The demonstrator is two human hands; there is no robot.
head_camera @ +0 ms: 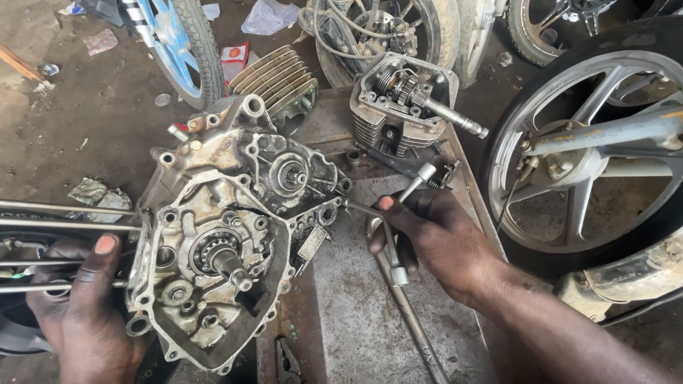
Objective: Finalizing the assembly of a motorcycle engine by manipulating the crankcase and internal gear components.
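The engine crankcase (220,235) sits at the left edge of a worn metal tray (348,313) on the ground, overhanging that edge, so little bare tray lies left of it; the open room is the flat strip toward the tray's near right, crossed only by a long bar (416,334) lying along it. At the far edge a finned cylinder head (398,107) stands on the tray, with a finned cylinder block (281,78) just behind the crankcase. A large spoked wheel (597,156) crowds the right edge, and a blue-rimmed wheel (181,43) stands beyond the far left corner. Long studs (64,213) stick out leftward from the crankcase, passing above the left hand. The left hand (85,306) grips the crankcase's left rim, thumb raised along it and fingers curled out of sight beneath. The right hand (434,238) is wrapped around a T-handle socket wrench (388,231), fingers (395,213) pressed together on the handle, whose tip meets the crankcase's right side.
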